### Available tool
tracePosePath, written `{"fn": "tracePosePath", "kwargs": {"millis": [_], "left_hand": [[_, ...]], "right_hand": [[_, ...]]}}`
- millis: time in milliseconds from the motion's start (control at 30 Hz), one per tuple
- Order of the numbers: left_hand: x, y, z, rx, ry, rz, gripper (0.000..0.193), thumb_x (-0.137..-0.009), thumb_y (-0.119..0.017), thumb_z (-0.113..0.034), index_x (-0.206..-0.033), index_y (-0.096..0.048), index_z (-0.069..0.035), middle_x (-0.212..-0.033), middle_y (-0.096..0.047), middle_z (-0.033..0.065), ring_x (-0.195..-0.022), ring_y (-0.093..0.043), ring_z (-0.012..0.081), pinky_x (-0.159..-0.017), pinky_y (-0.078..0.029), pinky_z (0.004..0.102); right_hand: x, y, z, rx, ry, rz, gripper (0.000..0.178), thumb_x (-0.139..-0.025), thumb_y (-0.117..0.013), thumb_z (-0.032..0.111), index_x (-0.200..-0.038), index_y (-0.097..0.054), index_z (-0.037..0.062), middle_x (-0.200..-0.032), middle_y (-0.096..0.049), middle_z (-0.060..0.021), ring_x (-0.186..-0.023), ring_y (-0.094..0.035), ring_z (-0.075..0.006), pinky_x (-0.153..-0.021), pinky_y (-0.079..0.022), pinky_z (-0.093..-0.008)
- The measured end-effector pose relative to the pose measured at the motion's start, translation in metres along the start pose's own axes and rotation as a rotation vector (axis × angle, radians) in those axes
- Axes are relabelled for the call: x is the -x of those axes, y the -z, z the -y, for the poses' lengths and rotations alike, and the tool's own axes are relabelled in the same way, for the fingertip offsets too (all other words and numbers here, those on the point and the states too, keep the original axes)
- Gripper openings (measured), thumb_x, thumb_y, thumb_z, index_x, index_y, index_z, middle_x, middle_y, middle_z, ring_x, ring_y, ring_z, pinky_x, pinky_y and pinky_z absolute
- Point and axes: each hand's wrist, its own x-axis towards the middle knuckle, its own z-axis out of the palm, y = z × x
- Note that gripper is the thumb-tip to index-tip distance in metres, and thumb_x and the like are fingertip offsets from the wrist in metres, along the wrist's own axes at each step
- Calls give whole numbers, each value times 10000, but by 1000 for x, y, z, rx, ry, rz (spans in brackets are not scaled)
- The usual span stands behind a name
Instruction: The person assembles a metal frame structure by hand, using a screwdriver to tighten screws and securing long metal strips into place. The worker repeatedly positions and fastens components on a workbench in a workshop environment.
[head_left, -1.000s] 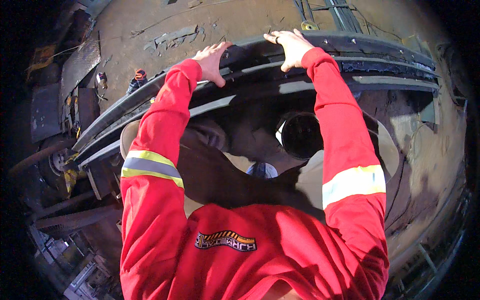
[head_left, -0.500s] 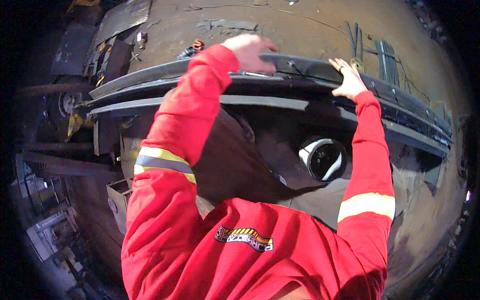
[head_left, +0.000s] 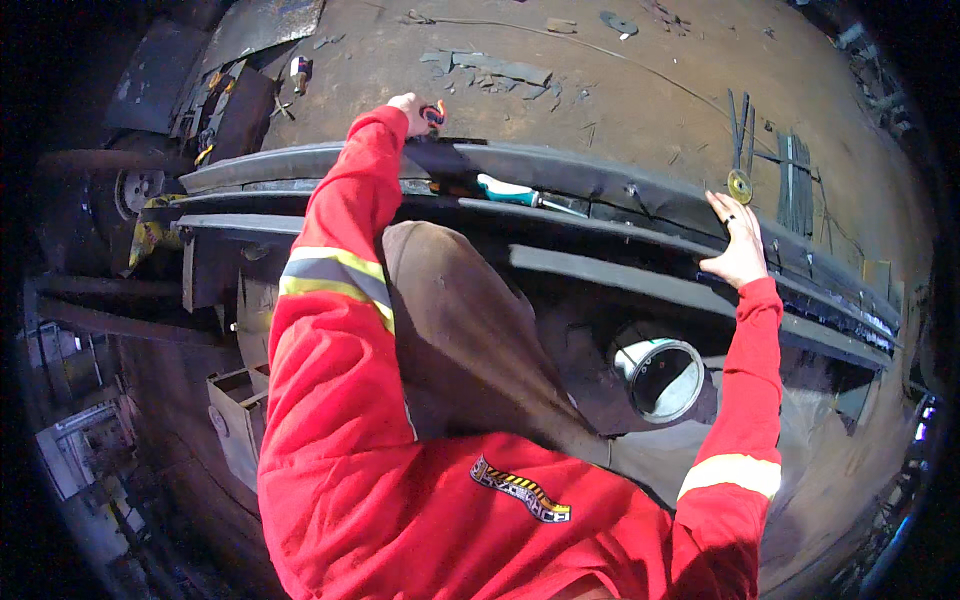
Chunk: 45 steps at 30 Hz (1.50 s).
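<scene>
Left hand (head_left: 406,112): at orange-and-black tool (head_left: 433,115), can't tell if gripped | right hand (head_left: 738,248): spread wide on metal beam (head_left: 560,169), gripping nothing | tip: reach gently, don't bump teal-handled screwdriver (head_left: 507,191)

the long beam (head_left: 570,172) is dull metal, the screwdriver handle (head_left: 507,191) smooth plastic, the sleeves (head_left: 345,215) matt cloth.
</scene>
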Motion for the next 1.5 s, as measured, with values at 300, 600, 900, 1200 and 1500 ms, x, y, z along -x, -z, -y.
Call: {"fn": "tracePosePath", "kwargs": {"millis": [300,600,900,1200,1500], "left_hand": [[23,21,50,532,109,177,446,-696,-677,-427,-971,-693,-76,-884,-671,59,-781,-613,166,-708,-471,306],[18,30,-14,229,-35,580,655,-653,-680,-587,-1035,-691,-54,-933,-679,81,-783,-641,213,-702,-485,350],[14,25,27,1398,-50,109,207,-799,-694,-163,-936,-653,-13,-805,-666,71,-634,-649,176,-593,-542,320],[148,32,53,919,-510,-942,313,-676,-699,-16,-979,-644,-72,-895,-635,62,-833,-628,228,-773,-504,345],[527,-87,170,1954,319,-1265,83,-802,-645,-162,-830,-605,-94,-797,-601,1,-706,-587,115,-667,-486,272]], "right_hand": [[-11,-8,3,-15,34,-3,1028,-438,-806,163,-1392,-422,183,-1347,-464,-108,-1286,-401,-280,-1136,-227,-435],[-7,-3,2,2,13,2,1039,-424,-797,160,-1392,-421,185,-1351,-462,-102,-1291,-397,-282,-1142,-216,-439],[-10,0,-1,5,-7,23,1051,-418,-797,146,-1397,-416,179,-1349,-464,-110,-1299,-387,-288,-1140,-218,-432],[-7,-25,-23,-59,114,-17,953,-472,-706,81,-1385,-431,96,-1374,-461,-134,-1295,-398,-307,-1108,-282,-399],[-15,-24,-48,-110,120,71,958,-536,-716,33,-1426,-378,137,-1442,-386,-121,-1360,-313,-291,-1135,-223,-393]]}}
